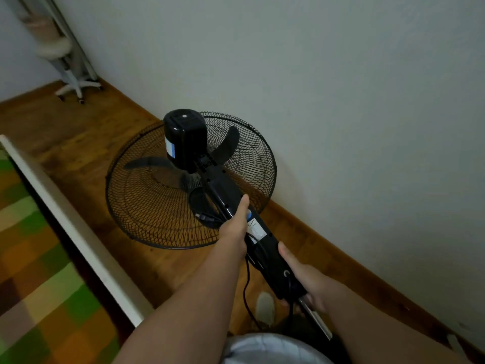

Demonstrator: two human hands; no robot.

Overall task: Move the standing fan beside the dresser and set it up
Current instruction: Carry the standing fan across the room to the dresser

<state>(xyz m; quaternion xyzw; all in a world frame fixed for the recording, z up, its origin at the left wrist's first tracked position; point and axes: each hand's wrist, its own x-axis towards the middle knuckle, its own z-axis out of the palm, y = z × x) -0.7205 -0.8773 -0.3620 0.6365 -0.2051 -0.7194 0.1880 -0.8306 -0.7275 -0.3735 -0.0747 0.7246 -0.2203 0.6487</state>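
The black standing fan point(183, 143) is tilted forward and away from me, its mesh cage facing the floor and the wall. My left hand point(236, 227) grips the black control neck just below the cage. My right hand point(301, 279) holds the lower end of that neck, where the silver pole point(317, 321) comes out. The fan's black cord point(246, 292) hangs down between my arms. The fan's base is hidden below the frame. No dresser is in view.
A plain wall point(341, 101) runs along the right, with a wooden skirting above the wooden floor point(78, 143). A bed with a white frame point(78, 232) and a checked green cover fills the left. A white wheeled stand point(70, 85) is in the far corner.
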